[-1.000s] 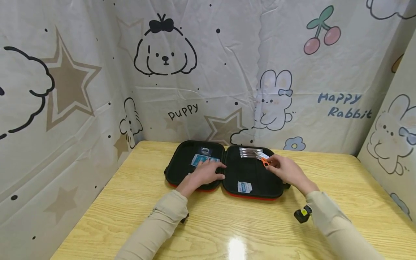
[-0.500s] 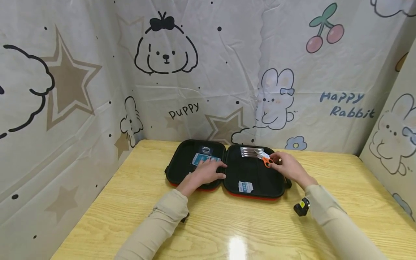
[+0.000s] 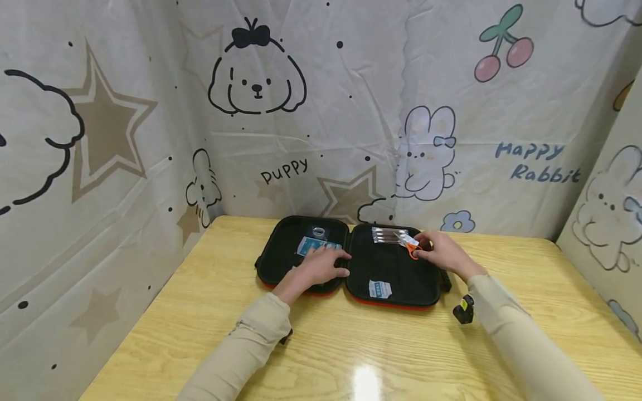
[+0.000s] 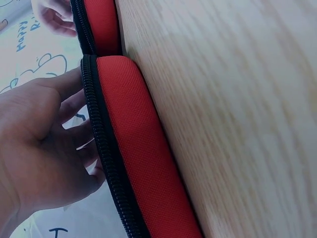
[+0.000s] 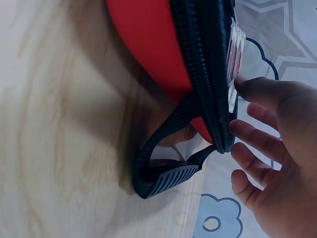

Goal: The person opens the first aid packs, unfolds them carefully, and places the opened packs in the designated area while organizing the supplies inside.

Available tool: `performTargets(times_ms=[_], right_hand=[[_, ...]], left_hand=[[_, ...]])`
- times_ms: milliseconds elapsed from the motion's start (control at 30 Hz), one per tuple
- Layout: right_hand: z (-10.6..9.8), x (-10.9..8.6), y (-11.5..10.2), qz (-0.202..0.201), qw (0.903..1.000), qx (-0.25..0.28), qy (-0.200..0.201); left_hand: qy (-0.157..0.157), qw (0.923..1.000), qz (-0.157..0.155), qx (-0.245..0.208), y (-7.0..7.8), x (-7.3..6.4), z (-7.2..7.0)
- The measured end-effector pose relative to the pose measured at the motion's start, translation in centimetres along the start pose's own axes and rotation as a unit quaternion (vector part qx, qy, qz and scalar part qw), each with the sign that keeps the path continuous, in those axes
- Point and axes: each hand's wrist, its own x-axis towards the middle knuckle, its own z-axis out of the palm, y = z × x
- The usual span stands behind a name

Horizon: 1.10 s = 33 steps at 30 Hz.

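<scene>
An unzipped black-lined case with a red shell lies spread flat on the table. Over its left half rests my left hand, palm down, fingertips at a blue packet. Orange-handled scissors lie in the upper right of the right half, blades toward a clear pack of brown stick-like swabs. A small white packet sits by the blades. My right hand reaches over the right rim, thumb and fingertips right at the scissors' handle. In the right wrist view its fingers are loosely bent and apart.
A clear bag with a white ring lies at the left half's back. Near the right half's front is a white-and-blue packet. A black carry handle sticks out from the case's right side. Printed cloth hangs behind the table.
My right hand has drawn back slightly to the right, leaving more of the orange handle showing. The scissors have shifted a little. My left hand stays where it was.
</scene>
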Motion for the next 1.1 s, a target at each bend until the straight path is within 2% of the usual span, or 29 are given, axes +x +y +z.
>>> performTargets(times_ms=[367,667,1100], right_hand=[[0.1,0.1,1.2,-0.005,0.9999,0.001,-0.013],[0.8,0.3,2.4,-0.043,0.999,-0.014,0.008],[1.2,0.7,1.5,-0.03,0.997,-0.071,-0.012]], left_hand=[[0.0,0.9999,0.01,0.0,0.1,0.5,0.1],[0.003,1.0,0.008,0.005,0.2,0.2,0.0],[0.002,1.0,0.002,0.001,0.0,0.0,-0.3]])
